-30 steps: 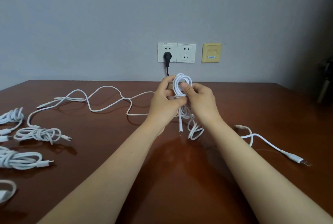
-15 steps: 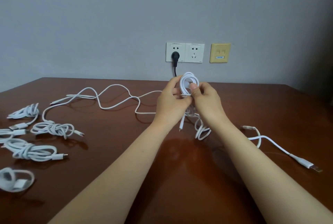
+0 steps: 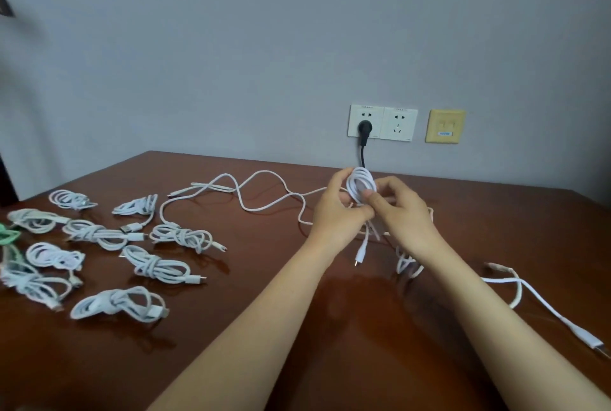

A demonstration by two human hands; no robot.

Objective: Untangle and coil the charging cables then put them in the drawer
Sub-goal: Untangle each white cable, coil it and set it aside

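Note:
Both hands are raised above the brown table (image 3: 297, 328), holding a half-wound white charging cable coil (image 3: 361, 186) between them. My left hand (image 3: 339, 212) grips the coil's lower part; my right hand (image 3: 401, 209) pinches its front with thumb and fingers. The cable's plug end (image 3: 359, 255) dangles below the hands. A loose white cable (image 3: 238, 190) snakes across the table to the left. Another loose white cable (image 3: 529, 298) lies at the right. Several coiled white cables (image 3: 155, 267) lie at the left. No drawer is in view.
Wall sockets (image 3: 382, 122) sit behind the hands, with a black plug (image 3: 364, 129) and cord running down. A yellow wall plate (image 3: 445, 126) is beside them. A green cable (image 3: 8, 238) shows at the far left edge.
The view has swung left, bringing many more coiled cables into sight. My hands keep hold of the coil, and the right fingers have shifted on its front.

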